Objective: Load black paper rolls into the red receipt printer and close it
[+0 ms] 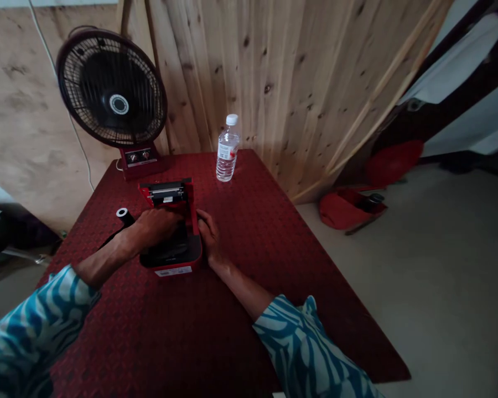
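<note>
A red and black printer (pixel 172 251), which looks like a label printer, stands on the table with its lid (pixel 168 192) raised. My left hand (pixel 160 225) reaches across into the opened body from the left, fingers curled downward. Its fingertips are hidden inside, so what they hold cannot be made out. Against the printer's right side rests my right hand (pixel 209 236), its fingers bent around the edge and gripping it. Just left of the printer is a black roll (pixel 125 216) with a white end and a dark hole.
The table (pixel 240 326) has a dark red patterned cover. At its back left stands a fan (pixel 112 88), with a water bottle (pixel 227 152) to the right near the wooden wall (pixel 274 72). A red open container (pixel 351 207) sits on the floor at right.
</note>
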`<move>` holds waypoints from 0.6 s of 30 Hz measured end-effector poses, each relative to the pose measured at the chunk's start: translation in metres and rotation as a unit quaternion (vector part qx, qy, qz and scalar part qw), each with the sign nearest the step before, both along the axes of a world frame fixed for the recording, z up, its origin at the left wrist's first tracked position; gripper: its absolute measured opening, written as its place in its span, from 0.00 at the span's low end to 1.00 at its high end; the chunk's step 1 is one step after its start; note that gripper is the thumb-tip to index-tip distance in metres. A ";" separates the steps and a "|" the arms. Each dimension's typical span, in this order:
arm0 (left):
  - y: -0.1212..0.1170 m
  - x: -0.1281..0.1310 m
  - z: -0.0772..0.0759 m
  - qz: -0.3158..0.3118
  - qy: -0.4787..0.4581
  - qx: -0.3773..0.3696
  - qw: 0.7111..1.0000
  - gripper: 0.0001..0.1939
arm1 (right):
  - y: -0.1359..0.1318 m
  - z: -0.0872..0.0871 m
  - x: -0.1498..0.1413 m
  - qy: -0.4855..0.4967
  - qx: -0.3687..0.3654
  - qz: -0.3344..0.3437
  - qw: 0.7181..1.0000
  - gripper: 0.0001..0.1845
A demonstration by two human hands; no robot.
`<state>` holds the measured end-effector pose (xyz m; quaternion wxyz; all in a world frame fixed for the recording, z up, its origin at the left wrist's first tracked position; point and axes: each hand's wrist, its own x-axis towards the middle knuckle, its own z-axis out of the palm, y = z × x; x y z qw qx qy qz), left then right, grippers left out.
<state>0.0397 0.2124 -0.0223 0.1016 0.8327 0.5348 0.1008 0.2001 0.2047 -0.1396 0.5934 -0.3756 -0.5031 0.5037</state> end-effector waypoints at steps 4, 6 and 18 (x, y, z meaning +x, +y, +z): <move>0.007 0.005 0.000 -0.027 0.095 -0.040 0.994 0.13 | 0.000 0.000 0.001 -0.003 0.006 0.013 1.000 0.23; 0.007 0.006 0.003 -0.035 0.119 -0.046 0.991 0.14 | 0.000 0.000 0.001 0.000 0.012 0.009 1.000 0.22; -0.026 0.003 0.034 -0.077 0.127 0.022 0.989 0.20 | -0.002 0.004 0.002 0.004 0.002 -0.002 1.000 0.19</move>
